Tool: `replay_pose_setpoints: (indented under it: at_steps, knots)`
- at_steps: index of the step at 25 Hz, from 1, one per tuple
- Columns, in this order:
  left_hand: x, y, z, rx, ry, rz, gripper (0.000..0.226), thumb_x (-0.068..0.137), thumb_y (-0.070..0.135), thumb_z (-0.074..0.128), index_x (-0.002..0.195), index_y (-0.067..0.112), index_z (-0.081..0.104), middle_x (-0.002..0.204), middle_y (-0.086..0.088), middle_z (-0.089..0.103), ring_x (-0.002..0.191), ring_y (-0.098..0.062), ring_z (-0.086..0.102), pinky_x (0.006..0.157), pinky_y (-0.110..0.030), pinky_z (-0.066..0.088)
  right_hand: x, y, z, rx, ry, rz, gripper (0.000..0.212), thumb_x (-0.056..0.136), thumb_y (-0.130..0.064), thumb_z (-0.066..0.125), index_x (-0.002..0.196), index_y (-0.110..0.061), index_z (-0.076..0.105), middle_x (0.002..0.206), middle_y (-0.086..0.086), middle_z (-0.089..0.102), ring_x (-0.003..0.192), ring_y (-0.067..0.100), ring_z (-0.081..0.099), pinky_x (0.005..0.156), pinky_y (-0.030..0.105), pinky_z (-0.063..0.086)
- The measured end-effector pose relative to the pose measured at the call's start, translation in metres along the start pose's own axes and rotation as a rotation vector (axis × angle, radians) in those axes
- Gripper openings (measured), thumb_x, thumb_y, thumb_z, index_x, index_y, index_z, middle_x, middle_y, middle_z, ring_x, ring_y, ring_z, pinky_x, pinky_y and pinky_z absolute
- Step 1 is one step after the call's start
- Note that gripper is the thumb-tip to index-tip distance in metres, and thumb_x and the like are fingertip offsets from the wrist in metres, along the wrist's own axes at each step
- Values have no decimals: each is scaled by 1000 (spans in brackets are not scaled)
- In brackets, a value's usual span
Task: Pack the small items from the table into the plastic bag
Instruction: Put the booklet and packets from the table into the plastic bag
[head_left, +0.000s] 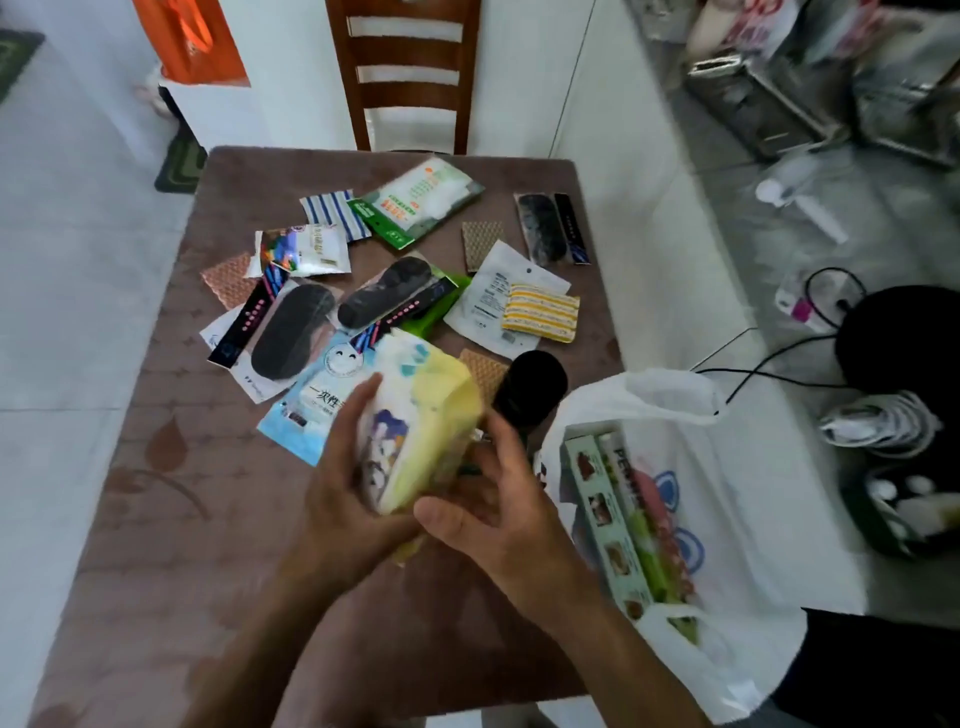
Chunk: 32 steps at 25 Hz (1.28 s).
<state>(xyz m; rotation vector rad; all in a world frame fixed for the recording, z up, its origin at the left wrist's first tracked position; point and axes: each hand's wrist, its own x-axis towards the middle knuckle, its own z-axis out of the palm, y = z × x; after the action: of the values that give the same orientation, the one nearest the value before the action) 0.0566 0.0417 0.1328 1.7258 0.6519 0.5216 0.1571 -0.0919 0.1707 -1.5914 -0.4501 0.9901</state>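
We hold a yellow packet (431, 421) above the counter (171, 519), left hand (343, 478) gripping its left side, right hand (493, 509) clasping its lower right; the plastic bag (727, 519) gapes just right.

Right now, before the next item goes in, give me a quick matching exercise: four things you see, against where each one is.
Things:
1. yellow packet
2. long green box
3. yellow-striped packet
4. wooden chair

Places:
A. beyond the table's far edge
B. inside the plastic bag
C. held between left hand and right hand
D. lying on the table, right of middle

Pairs: 1-C, 2-B, 3-D, 4-A
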Motion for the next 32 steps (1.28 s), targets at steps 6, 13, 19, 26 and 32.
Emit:
replay_pose_setpoints:
  at_steps: [6, 13, 19, 26, 32]
  knots:
    - [-9, 49, 103, 260, -220, 114, 74, 75, 57, 67, 140, 34, 41, 147, 12, 41, 136, -5, 37, 108, -34, 40, -50, -12, -122, 247, 496, -11, 48, 69, -10, 83, 114, -20, 67, 102, 2, 77, 92, 25, 74, 74, 44, 60]
    - [-4, 0, 168, 470, -160, -437, 32, 85, 48, 60, 102, 22, 61, 94, 6, 65, 93, -18, 66, 79, -33, 52, -42, 32, -191, -781, 269, 215, 42, 73, -42, 74, 108, -29, 54, 93, -8, 69, 82, 16, 66, 68, 29, 51]
    - [-4, 15, 173, 536, -126, -368, 26, 95, 40, 49, 90, 20, 66, 84, 8, 68, 73, -8, 64, 61, -14, 47, 53, 111, -143, -1114, 157, 272, 52, 80, -48, 65, 121, -19, 52, 111, 2, 65, 100, 23, 64, 83, 33, 48]
    - [-6, 6, 163, 383, -124, -395, 21, 93, 42, 54, 92, 23, 64, 77, 16, 63, 75, -3, 67, 62, -5, 49, 64, 155, -172, -1051, 228, 101, 66, 79, -79, 40, 138, -50, 33, 108, -16, 63, 98, 2, 64, 99, 15, 28]
    - [7, -3, 125, 216, -82, -383, 54, 82, 73, 43, 97, 25, 64, 93, 8, 68, 81, -9, 66, 65, -21, 53, -10, 68, -166, -914, 309, -64, 23, 96, -36, 52, 99, -20, 69, 81, -5, 72, 59, 0, 59, 54, 10, 47]
